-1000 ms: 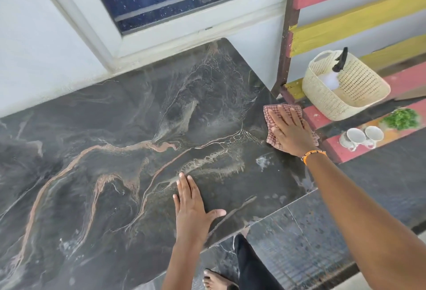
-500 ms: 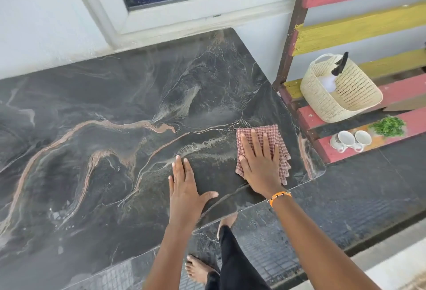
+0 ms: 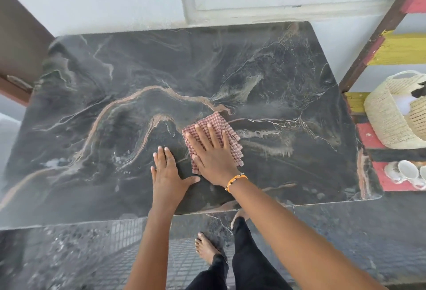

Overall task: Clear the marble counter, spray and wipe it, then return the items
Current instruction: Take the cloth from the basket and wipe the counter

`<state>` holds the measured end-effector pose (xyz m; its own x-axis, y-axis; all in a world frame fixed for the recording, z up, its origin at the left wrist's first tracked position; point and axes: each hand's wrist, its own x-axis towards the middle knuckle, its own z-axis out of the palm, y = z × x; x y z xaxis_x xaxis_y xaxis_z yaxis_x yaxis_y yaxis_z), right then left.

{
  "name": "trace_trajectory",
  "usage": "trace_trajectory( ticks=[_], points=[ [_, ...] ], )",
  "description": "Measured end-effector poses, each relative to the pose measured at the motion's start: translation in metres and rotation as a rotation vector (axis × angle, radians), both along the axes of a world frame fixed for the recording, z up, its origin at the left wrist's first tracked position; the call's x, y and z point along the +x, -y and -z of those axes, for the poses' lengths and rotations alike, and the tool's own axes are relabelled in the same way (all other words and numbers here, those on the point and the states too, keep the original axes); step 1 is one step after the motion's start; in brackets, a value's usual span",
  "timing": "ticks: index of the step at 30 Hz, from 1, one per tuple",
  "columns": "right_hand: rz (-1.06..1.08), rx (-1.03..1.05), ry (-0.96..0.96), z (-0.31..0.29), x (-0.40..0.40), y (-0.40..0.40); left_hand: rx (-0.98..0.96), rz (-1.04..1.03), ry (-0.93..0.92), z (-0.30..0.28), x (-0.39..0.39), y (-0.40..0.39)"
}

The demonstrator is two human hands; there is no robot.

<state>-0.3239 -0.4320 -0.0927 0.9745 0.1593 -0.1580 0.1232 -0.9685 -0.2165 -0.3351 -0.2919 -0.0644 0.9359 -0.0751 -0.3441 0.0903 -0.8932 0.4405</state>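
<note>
The marble counter (image 3: 265,70) fills most of the view, bare of items, with pale smears and what look like droplets toward its left side, though the blur there makes that uncertain. To its right a painted slatted shelf (image 3: 391,50) carries a woven basket (image 3: 389,119) and white cups (image 3: 405,172), apparently the things awaiting return. The step in hand is the wipe, and it would go best in long overlapping passes toward that left side, with even flat pressure so the folded cloth does not bunch. The checked cloth (image 3: 216,126) lies on the stone near the front centre. The right hand (image 3: 212,151) presses it flat, fingers straight and slightly fanned. The left hand (image 3: 167,172) rests just beside, palm down on bare marble, fingers together, thumb out.
</note>
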Motion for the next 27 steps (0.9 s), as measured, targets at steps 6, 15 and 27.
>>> trace_trajectory(
  ticks=[6,15,27],
  points=[
    [-0.130,-0.086,0.050,0.005,-0.028,0.022,-0.011,-0.016,-0.082,-0.005,-0.002,-0.024],
    [0.573,0.017,0.024,0.006,-0.066,-0.066,-0.009,-0.023,-0.040,-0.006,-0.009,-0.074],
    [0.603,0.039,0.015,0.004,0.073,-0.115,-0.050,-0.048,-0.044,-0.002,0.055,-0.101]
  ],
)
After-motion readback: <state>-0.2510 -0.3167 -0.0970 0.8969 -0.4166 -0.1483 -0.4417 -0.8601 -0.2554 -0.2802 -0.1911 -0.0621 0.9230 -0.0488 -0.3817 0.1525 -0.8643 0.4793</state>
